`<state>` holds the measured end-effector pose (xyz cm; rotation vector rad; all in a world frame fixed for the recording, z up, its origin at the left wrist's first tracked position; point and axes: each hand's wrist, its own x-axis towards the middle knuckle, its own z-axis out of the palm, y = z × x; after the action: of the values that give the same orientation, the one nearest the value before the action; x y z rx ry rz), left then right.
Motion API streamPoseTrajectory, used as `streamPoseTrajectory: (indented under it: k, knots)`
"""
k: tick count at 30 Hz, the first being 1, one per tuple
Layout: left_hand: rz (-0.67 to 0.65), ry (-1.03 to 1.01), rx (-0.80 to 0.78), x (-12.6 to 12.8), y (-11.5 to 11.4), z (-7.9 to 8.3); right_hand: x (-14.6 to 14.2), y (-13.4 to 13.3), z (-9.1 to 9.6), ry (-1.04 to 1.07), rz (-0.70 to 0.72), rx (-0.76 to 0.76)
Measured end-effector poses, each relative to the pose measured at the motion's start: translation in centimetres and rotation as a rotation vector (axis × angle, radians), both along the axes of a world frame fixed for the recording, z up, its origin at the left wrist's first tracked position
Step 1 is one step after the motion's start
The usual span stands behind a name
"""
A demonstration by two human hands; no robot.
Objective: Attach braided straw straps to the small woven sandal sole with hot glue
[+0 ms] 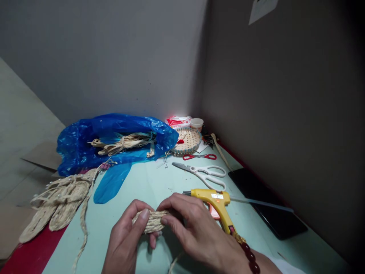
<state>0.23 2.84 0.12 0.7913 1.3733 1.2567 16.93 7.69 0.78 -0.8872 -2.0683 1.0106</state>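
Both my hands are closed on a small woven straw piece [152,222] low in the middle of the view, just above the pale green table [148,182]. My left hand [127,238] pinches its left end with thumb on top. My right hand [194,230] wraps over its right end; a dark red bead bracelet [249,257] sits on that wrist. A loose straw strand [173,264] trails down from the piece. A yellow glue gun [218,207] lies right behind my right hand, nozzle pointing left.
White-handled scissors [203,173] and small red scissors [199,156] lie beyond the glue gun. A round woven tray [186,140], a blue plastic bag [114,140] with straw bundles, straw sandals [58,201] at left, and a black phone [266,203] at right. Walls close the corner.
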Motion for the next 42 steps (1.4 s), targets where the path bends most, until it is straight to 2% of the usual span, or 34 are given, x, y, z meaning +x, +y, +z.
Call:
streamPoseTrajectory:
  k: [3,6,10,13,16,21,25,29,36,42]
  knots:
    - [-0.039,-0.001,0.005,-0.5,0.3,-0.6,0.0,0.1,0.1,-0.011,-0.015,-0.005]
    - [-0.027,-0.009,0.016,-0.7,0.5,-0.5,0.1,0.2,0.2,-0.022,-0.028,0.005]
    - [0.180,-0.068,0.036,-1.3,0.9,-0.1,0.0,0.1,0.4,-0.011,-0.042,-0.017]
    - [0.364,-0.041,0.087,-2.3,1.3,-0.1,0.0,0.4,0.4,-0.010,-0.084,-0.094]
    - [0.449,-0.023,0.141,-2.9,1.7,0.0,0.1,0.8,0.2,0.010,-0.131,-0.169]
    - [0.349,-0.031,0.185,-2.4,1.7,-0.2,0.2,1.3,-0.4,0.045,-0.140,-0.174]
    - [0.279,-0.015,0.161,-2.0,1.6,-0.5,0.1,1.4,-0.4,0.073,-0.122,-0.150]
    - [0.283,0.018,0.113,-2.2,1.4,-0.4,0.1,1.2,-0.1,0.089,-0.115,-0.123]
    - [0.267,0.109,0.168,-2.3,1.0,0.3,0.2,1.4,-0.5,0.128,-0.108,-0.094]
    - [0.088,0.139,0.174,-1.7,1.0,1.2,0.1,1.5,-0.7,0.124,-0.082,-0.089]
